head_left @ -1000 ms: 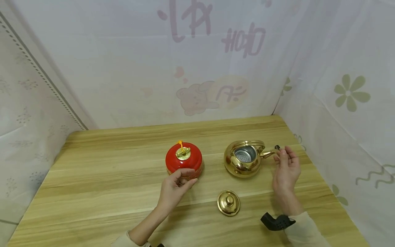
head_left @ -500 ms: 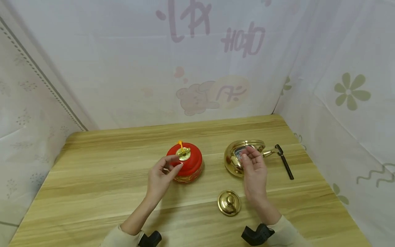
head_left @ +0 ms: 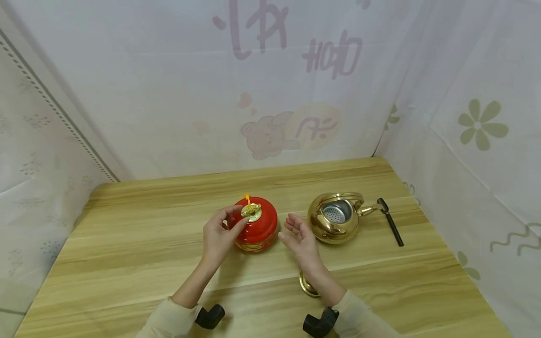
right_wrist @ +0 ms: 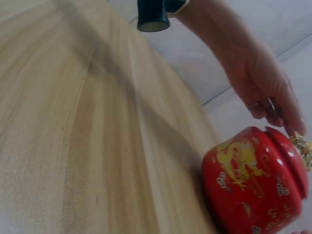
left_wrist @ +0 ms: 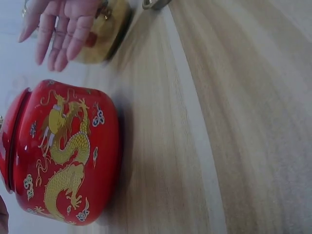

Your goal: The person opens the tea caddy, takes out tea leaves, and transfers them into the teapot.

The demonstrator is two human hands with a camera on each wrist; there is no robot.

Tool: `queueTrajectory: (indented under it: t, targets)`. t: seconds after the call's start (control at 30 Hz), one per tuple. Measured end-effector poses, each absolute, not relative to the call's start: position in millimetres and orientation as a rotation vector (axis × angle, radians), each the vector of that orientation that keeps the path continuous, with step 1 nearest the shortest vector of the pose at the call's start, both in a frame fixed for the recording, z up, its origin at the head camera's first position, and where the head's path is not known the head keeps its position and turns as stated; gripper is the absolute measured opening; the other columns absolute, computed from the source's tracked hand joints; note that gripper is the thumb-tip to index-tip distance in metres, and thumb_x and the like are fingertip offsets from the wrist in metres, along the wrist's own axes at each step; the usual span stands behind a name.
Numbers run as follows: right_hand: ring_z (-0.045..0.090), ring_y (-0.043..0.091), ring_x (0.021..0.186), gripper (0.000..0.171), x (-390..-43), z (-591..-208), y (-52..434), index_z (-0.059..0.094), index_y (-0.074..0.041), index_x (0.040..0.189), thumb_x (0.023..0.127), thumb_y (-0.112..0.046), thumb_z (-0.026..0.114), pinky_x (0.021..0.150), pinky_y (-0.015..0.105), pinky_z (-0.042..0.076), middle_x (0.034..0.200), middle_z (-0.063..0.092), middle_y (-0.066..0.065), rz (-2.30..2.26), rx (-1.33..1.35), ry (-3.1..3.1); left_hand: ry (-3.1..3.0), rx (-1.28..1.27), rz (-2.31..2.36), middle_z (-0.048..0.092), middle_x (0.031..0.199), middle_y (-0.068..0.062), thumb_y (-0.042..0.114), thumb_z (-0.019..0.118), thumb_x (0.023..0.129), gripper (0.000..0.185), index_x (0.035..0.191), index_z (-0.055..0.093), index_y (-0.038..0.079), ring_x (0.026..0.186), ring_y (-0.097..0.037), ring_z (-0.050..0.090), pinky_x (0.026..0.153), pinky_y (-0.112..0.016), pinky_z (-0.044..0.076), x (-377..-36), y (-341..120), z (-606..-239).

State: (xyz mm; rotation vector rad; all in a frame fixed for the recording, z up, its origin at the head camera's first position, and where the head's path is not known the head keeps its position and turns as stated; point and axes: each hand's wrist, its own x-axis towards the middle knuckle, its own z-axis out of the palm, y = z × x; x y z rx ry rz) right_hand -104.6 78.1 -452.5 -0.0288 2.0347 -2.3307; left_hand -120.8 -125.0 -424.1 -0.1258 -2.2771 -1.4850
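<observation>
Only our wrist views show the gold dragon on the red jar (left_wrist: 58, 156); overhead, our left hand (head_left: 220, 234) pinches its gold knob (head_left: 251, 212) mid-table. Our right hand (head_left: 301, 239) hovers beside it, fingers spread. The gold teapot (head_left: 334, 225) holds a steel strainer (head_left: 335, 212)

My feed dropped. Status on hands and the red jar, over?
Left hand at the red jar, fingertips by its gold knob. Right hand open, just right of jar, not touching. Lid on. Kettle beside; nothing in the way.
</observation>
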Motion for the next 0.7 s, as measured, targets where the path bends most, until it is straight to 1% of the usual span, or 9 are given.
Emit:
queueTrajectory:
  t: [0.1, 0.17, 0.27, 0.33, 0.4, 0.5, 0.7]
  targets:
    - [0.037, 0.037, 0.131, 0.063, -107.6, -459.3, 73.5, 0.034, 0.004, 0.14, 0.085, -0.001, 0.065, 0.109, 0.045, 0.033, 0.141, 0.037, 0.027, -2.303, -0.066, 2.027, -2.297, -0.145, -1.459, 0.063, 0.083, -0.006, 0.009, 0.08, 0.074, 0.03, 0.102, 0.07, 0.006, 0.072, -0.021, 0.051, 0.055, -0.015, 0.038, -123.5, -125.3, -424.6]
    - [0.035, 0.039, 0.133, 0.067, -109.4, -463.1, 70.9, 0.031, 0.006, 0.141, 0.085, -0.002, 0.066, 0.109, 0.047, 0.031, 0.143, 0.035, 0.027, -2.283, -0.103, 2.023, -2.313, -0.152, -1.444, 0.063, 0.083, -0.007, 0.008, 0.08, 0.074, 0.031, 0.103, 0.07, 0.005, 0.072, -0.021, 0.051, 0.055, -0.015, 0.038, -125.2, -125.0, -424.5]
    - [0.032, 0.038, 0.135, 0.071, -111.7, -466.8, 67.9, 0.028, 0.006, 0.143, 0.085, -0.004, 0.067, 0.11, 0.047, 0.029, 0.147, 0.032, 0.026, -2.246, -0.139, 2.006, -2.333, -0.152, -1.432, 0.063, 0.083, -0.007, 0.007, 0.079, 0.074, 0.031, 0.103, 0.07, 0.004, 0.073, -0.019, 0.051, 0.056, -0.016, 0.039, -127.0, -123.7, -424.1]
    - [0.03, 0.037, 0.137, 0.073, -113.1, -468.1, 66.4, 0.026, 0.006, 0.144, 0.085, -0.005, 0.068, 0.111, 0.046, 0.027, 0.148, 0.03, 0.024, -2.224, -0.158, 1.995, -2.343, -0.147, -1.43, 0.063, 0.083, -0.007, 0.007, 0.079, 0.074, 0.03, 0.103, 0.07, 0.004, 0.074, -0.018, 0.051, 0.058, -0.02, 0.042, -127.8, -122.8, -423.6]
    - [0.027, 0.035, 0.139, 0.076, -114.6, -468.5, 65.1, 0.025, 0.004, 0.145, 0.084, -0.006, 0.069, 0.112, 0.045, 0.025, 0.15, 0.027, 0.022, -2.2, -0.162, 1.99, -2.347, -0.143, -1.441, 0.064, 0.085, -0.007, 0.006, 0.079, 0.074, 0.03, 0.103, 0.07, 0.004, 0.075, -0.018, 0.052, 0.061, -0.024, 0.046, -128.3, -121.9, -423.2]
    - [0.023, 0.034, 0.141, 0.08, -117.0, -469.0, 63.7, 0.023, 0.002, 0.147, 0.083, -0.007, 0.07, 0.113, 0.045, 0.021, 0.152, 0.024, 0.02, -2.164, -0.173, 1.998, -2.348, -0.139, -1.459, 0.066, 0.09, -0.007, 0.006, 0.079, 0.075, 0.03, 0.103, 0.07, 0.003, 0.077, -0.017, 0.055, 0.065, -0.028, 0.05, -128.9, -120.6, -423.1]
    - [0.016, 0.031, 0.143, 0.085, -121.7, -469.8, 61.9, 0.018, 0.001, 0.148, 0.083, -0.008, 0.072, 0.115, 0.044, 0.016, 0.155, 0.02, 0.017, -2.123, -0.211, 2.011, -2.363, -0.138, -1.413, 0.068, 0.094, -0.007, 0.007, 0.079, 0.075, 0.026, 0.099, 0.071, 0.004, 0.08, -0.015, 0.057, 0.068, -0.021, 0.05, -131.5, -117.9, -422.8]
